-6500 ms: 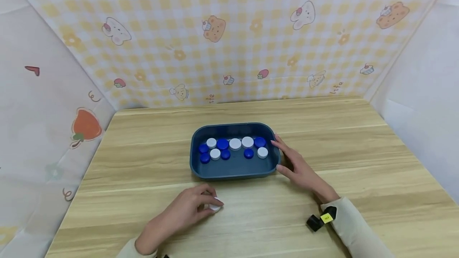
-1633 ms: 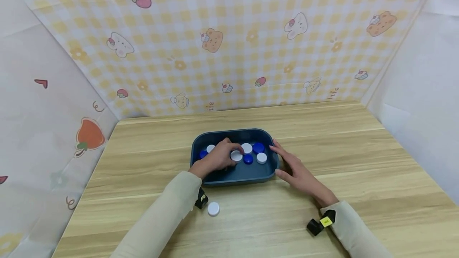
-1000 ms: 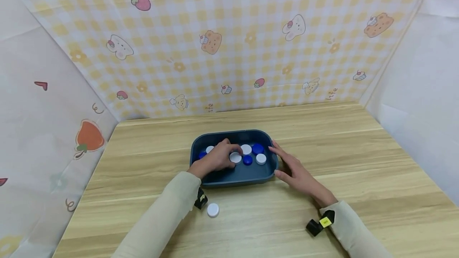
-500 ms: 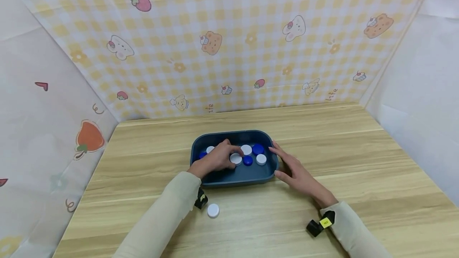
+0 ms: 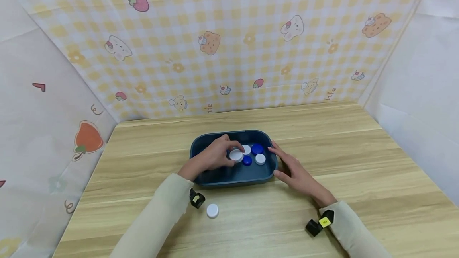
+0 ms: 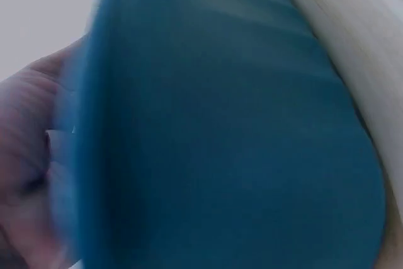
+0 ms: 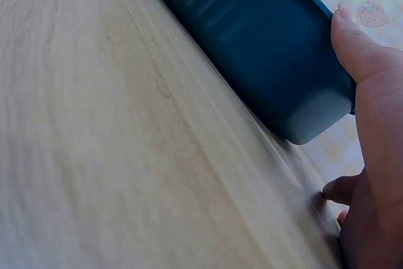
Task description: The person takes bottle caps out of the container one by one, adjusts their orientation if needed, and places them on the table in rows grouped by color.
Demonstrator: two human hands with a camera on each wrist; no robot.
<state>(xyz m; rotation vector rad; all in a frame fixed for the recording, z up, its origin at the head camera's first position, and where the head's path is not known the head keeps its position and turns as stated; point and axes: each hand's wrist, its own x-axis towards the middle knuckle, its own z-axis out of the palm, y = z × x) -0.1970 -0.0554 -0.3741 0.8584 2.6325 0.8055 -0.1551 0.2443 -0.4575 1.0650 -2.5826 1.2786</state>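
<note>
In the head view a dark blue tray (image 5: 229,180) holds blue and white round caps. My left hand (image 5: 215,155) is over its left part, thumb and fingers pinching a large white cap (image 5: 236,155). Right of that cap lie another white cap (image 5: 246,149), a small blue cap (image 5: 247,160), a larger blue cap (image 5: 257,149) and a small white cap (image 5: 260,159). My left hand hides the tray's left part. My right hand (image 5: 299,172) touches the tray's right end with spread fingers; its thumb (image 7: 352,45) lies on the rim in the right wrist view.
A single white cap (image 5: 212,211) lies on the wooden table (image 5: 258,218) in front of the tray, near the left wrist's black camera (image 5: 197,198). Behind the table hangs a checked cloth (image 5: 236,51), with white sheets at both sides.
Since half a second ago my left hand and the pinched white cap have risen slightly, and the left forearm has shifted left. My right hand keeps its place at the tray's end.
</note>
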